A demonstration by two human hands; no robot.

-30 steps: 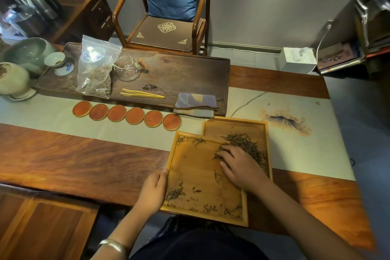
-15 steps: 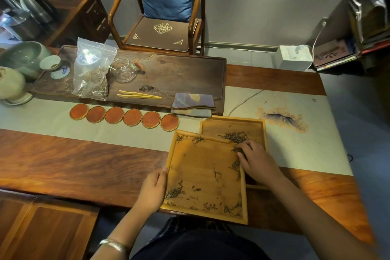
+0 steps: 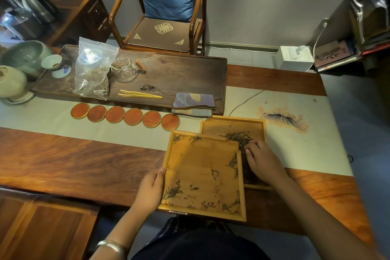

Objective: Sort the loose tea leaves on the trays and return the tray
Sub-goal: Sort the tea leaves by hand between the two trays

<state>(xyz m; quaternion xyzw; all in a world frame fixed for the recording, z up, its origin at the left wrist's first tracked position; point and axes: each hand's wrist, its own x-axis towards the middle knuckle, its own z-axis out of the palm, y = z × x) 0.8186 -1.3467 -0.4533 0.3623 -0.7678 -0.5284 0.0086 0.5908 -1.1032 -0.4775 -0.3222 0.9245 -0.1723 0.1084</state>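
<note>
Two light wooden trays lie at the table's near edge. The near tray (image 3: 198,167) overlaps the far tray (image 3: 232,125) and holds scattered dark tea leaves (image 3: 172,192) along its edges. A denser pile of tea leaves (image 3: 238,136) lies in the far tray. My left hand (image 3: 150,190) grips the near tray's left rim. My right hand (image 3: 262,160) rests palm down inside the far tray, fingers curled among the pile; whether it pinches leaves is hidden.
A dark tea board (image 3: 190,74) at the back carries a plastic bag (image 3: 92,69), a glass pitcher (image 3: 125,69), yellow tongs (image 3: 139,94) and a folded cloth (image 3: 193,103). Several round coasters (image 3: 124,115) line the runner. Bowls (image 3: 25,55) stand far left.
My right hand moved off the near tray's right side, across the rim, into the far tray. The leaf pile there looks pushed together. My left hand stayed on the rim.
</note>
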